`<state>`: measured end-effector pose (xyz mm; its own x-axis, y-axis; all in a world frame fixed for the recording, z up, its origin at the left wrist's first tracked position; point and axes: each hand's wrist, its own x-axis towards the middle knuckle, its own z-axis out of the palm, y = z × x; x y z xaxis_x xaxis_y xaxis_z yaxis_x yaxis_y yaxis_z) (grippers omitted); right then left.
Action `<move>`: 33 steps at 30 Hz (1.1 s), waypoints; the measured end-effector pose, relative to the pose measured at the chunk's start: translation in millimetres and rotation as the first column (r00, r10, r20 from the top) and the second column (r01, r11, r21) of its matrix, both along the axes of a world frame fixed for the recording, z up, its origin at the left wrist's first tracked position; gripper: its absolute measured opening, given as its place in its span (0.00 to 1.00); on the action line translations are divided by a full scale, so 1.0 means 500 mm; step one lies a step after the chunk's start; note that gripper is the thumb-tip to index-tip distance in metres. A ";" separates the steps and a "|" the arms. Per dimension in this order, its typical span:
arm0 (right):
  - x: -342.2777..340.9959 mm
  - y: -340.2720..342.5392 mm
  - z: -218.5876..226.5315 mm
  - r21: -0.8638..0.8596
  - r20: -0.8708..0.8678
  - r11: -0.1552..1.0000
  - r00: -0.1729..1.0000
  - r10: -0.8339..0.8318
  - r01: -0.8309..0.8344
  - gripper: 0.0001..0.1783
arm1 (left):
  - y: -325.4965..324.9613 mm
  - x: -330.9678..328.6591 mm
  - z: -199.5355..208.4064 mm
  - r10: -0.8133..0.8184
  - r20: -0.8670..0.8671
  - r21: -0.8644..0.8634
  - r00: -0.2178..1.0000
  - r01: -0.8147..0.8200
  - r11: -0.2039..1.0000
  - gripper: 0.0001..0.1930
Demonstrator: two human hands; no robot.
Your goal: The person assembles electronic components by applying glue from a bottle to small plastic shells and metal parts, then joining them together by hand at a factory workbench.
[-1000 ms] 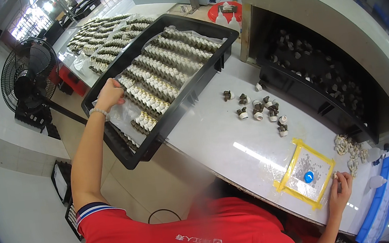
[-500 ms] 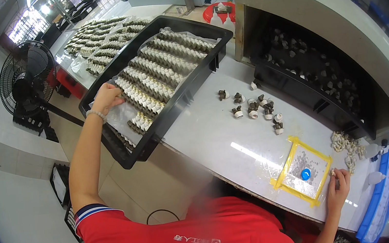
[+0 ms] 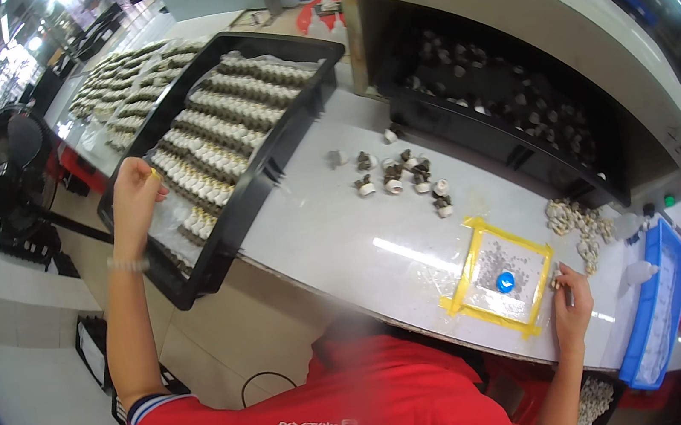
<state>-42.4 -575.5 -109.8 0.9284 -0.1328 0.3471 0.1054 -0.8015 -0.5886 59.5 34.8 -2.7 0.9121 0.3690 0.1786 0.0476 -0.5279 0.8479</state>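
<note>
Pinching a tiny yellow-marked piece (image 3: 153, 174), it seems, the left hand's (image 3: 138, 193) fingers hang by the left rim of the black tray (image 3: 305, 107), left of center in the frame. Right hand (image 3: 572, 302), lower right, looks closed on a small pale bit (image 3: 555, 277), though blur makes that hard to swear to. Just beside it there's a yellow-taped square (image 3: 468, 269) with a blue round thing (image 3: 505, 282) on it. Loose dark-and-white pieces (image 3: 392, 175) sit mid-frame on the tabletop (image 3: 317, 228). Looks like row-filling to me, so I'd keep the pinch light, lower straight down beside the neat rows (image 3: 209, 131), and keep that bracelet (image 3: 128, 264) off them.
</note>
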 end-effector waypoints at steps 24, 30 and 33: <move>-0.003 0.007 0.022 -0.032 -0.099 0.994 0.990 -0.104 0.101 0.10 | -0.452 0.020 -0.209 -0.604 0.047 0.358 0.796 0.551 0.754 0.16; -0.001 0.007 0.006 -0.168 -0.004 0.985 0.999 -0.043 0.042 0.08 | -0.530 -0.085 -0.189 -0.624 0.097 -0.759 0.776 0.463 0.457 0.12; -0.007 0.002 0.008 -0.305 0.087 0.949 0.990 0.113 -0.081 0.12 | -0.605 -0.114 -0.187 -0.666 0.080 -0.932 0.742 0.293 0.214 0.12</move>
<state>-46.0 -574.7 -105.7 0.8890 0.0809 0.4507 0.2383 -0.9222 -0.3045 2.7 -267.7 -96.1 0.8924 -0.4009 -0.2072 0.3920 0.4611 0.7961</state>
